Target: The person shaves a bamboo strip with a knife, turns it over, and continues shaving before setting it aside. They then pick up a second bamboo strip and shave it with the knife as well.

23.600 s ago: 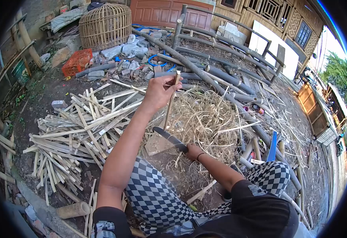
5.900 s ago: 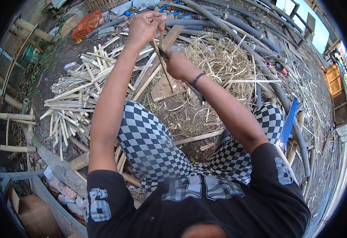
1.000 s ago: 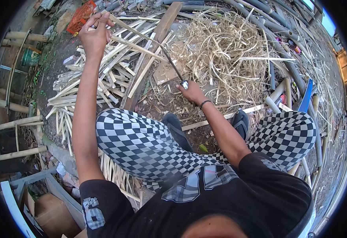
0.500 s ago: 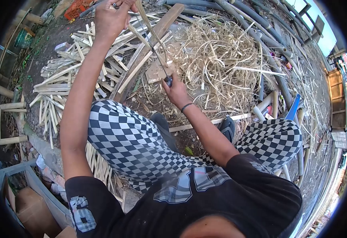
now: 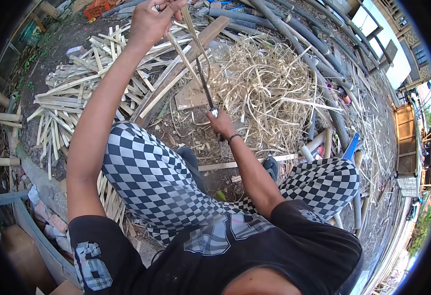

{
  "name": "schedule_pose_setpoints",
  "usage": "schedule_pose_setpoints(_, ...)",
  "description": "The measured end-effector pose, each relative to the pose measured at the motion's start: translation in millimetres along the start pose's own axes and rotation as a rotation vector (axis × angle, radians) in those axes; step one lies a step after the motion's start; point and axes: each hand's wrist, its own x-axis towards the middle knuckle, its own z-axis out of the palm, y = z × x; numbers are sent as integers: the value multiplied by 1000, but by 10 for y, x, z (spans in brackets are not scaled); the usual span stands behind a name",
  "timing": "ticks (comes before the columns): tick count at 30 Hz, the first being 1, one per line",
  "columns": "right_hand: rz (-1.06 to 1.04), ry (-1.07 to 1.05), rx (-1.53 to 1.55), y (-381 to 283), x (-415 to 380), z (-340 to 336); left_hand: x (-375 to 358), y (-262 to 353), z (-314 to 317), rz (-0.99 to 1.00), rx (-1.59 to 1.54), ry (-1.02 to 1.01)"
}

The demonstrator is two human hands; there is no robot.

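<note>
High at the upper left, my left hand is closed around a pale bamboo strip, which slants down toward the ground. A thin curled shaving hangs beside it from the same grip. My right hand is wrapped around the handle of a knife, its dark blade pointing up and away from me. The upper part of the blade overlaps the lower end of the strip and the shaving. Below them a flat piece of board lies on the ground.
A large heap of curly shavings lies to the right of the knife. Cut bamboo strips are piled at the left, beside a long wooden plank. Bamboo poles lie behind. My checkered knees flank the work area.
My right hand has drawn the knife back toward my body, and the blade stands more upright. My left hand still holds the strip up high. The whole view has shifted slightly.
</note>
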Motion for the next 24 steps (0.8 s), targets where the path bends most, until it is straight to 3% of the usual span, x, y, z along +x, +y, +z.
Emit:
schedule_pose_setpoints(4,-71,108,-250,-569,-74,-143,62,-155,22,79,-134,-2)
schedule_pose_setpoints(6,-261,193,-109,-972,-182,-259,84,-195,73,106,-209,-8)
schedule_pose_setpoints(8,-300,165,-32,-1315,-323,-377,62,-154,73,125,-248,-65)
schedule_pose_setpoints(11,-415,181,78,-1224,-318,-241,32,-75,58,74,-187,-58)
schedule_pose_setpoints(13,-244,226,-57,-553,-178,118,23,-116,9,109,-151,-74)
schedule_pose_setpoints(15,76,113,-178,341,58,395,79,-236,-50,-6,-193,-63)
schedule_pose_setpoints(16,69,113,-177,437,81,371,130,-391,26,169,-333,7)
schedule_pose_setpoints(17,83,98,-195,488,78,371,152,-361,5,176,-324,6)
schedule_pose_setpoints(19,111,73,-225,464,-23,358,76,-285,5,65,-222,-9)
schedule_pose_setpoints(23,61,156,-266,289,34,422,68,-241,-16,60,-101,22)
schedule_pose_setpoints(24,104,45,-91,149,-11,254,59,-231,-28,12,-152,20)
